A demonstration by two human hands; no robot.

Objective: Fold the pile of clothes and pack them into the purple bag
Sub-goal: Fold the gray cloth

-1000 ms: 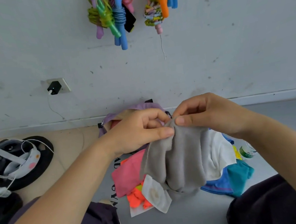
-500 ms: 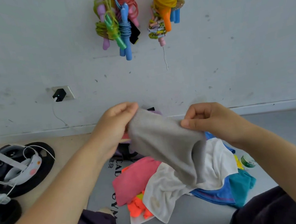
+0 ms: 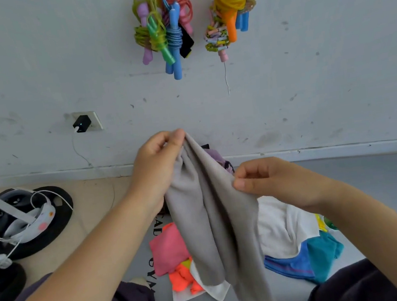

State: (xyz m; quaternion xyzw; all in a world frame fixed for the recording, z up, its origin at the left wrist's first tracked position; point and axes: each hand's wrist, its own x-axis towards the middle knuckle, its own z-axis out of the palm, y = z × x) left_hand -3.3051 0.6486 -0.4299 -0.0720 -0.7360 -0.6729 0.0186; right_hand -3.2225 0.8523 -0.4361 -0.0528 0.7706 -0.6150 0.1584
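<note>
Since half a second ago, the grey garment (image 3: pixel 213 214) is being lifted higher and drawn out longer, and it is now being hung in loose vertical folds between the two hands. Its top corner is being pinched between the thumb and curled fingers of the left hand (image 3: pixel 158 170), which is being held up in front of the wall. Its right edge is being pinched lower down by the thumb and curled fingers of the right hand (image 3: pixel 272 182). The garment's lower end is being dangled over the pile of clothes (image 3: pixel 285 227), which is being left on a grey mat (image 3: pixel 374 190) directly in front of the person. Pink, orange, white, blue and teal pieces are being shown in that pile. The purple bag (image 3: pixel 216 157) is being mostly hidden behind the raised garment; only a small purple part is being seen at the foot of the wall, beyond the pile. Coloured skipping ropes (image 3: pixel 167 33) are being hung in bundles on the wall above. A black charger (image 3: pixel 82 124) is being plugged into a wall socket on the left. A white headset (image 3: pixel 16 214) is being rested on a black disc on the floor at far left.
</note>
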